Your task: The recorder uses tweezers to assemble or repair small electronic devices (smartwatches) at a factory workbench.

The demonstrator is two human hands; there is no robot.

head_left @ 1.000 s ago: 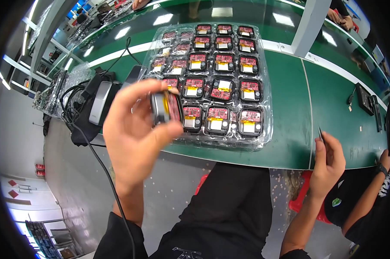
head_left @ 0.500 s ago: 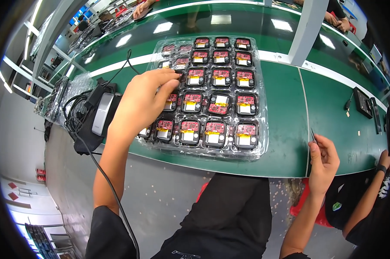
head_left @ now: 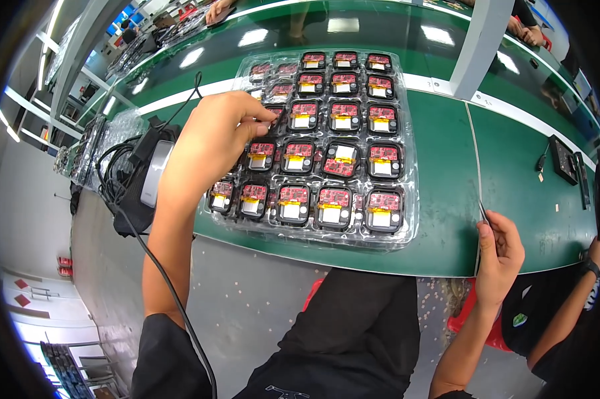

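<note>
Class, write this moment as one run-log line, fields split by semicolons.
left hand: at black case in clear tray, grip unclear; right hand: holding thin pointed tool; tray: on green table

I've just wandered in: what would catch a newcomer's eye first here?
Probably the clear tray mid-picture, with rows of black-framed gadgets showing red circuit boards; one turned gadget, second row from the front, faces opposite to its neighbours. At the tray's left side, the person's left grip pinches the edge of a dark gadget. Further right, the right grip holds a slim pointed tool near the green table's front edge.
</note>
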